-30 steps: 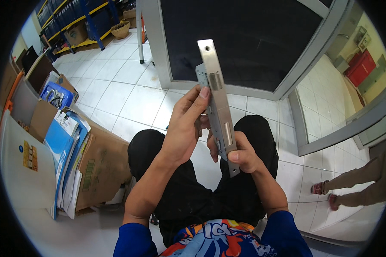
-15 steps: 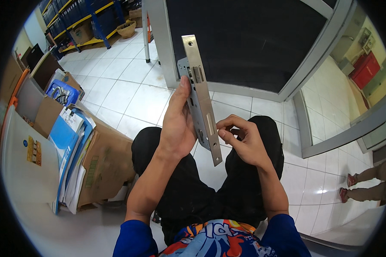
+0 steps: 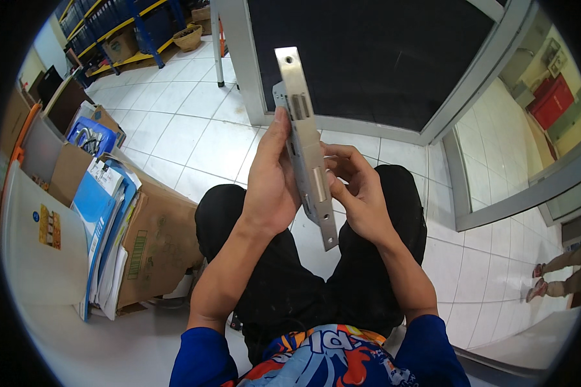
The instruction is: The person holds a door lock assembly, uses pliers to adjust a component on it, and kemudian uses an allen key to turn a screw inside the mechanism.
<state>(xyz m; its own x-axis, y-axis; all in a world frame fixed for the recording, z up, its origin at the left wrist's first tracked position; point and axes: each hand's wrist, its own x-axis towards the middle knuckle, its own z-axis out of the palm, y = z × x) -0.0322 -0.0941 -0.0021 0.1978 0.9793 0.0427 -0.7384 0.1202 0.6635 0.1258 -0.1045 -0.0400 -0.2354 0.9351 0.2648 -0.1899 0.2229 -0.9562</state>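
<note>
A mortise lock [image 3: 310, 155] with a long metal faceplate is held up over my lap, its plate tilted with the top end leaning left. My left hand [image 3: 270, 184] is wrapped around the lock case from the left, the thumb lying along its side. From the right, my right hand [image 3: 360, 192] is closed with bent fingers against the faceplate's edge. Its thumb sits beside the bolt opening, and the other fingertips are partly hidden behind the plate. Below the lock are my knees in black trousers [image 3: 381, 258].
A dark panelled door [image 3: 368, 58] in a grey frame stands ahead. On the left are a cardboard box [image 3: 158, 258] with blue folders [image 3: 100, 200] and a translucent plastic bin [image 3: 42, 238]. Shelving [image 3: 135, 29] stands far left. Another person's legs [image 3: 565, 274] show at the right.
My right hand has moved up and in along the faceplate, its fingers now reaching behind the edge. The lock has turned slightly to face me more. The other person's feet have shifted right.
</note>
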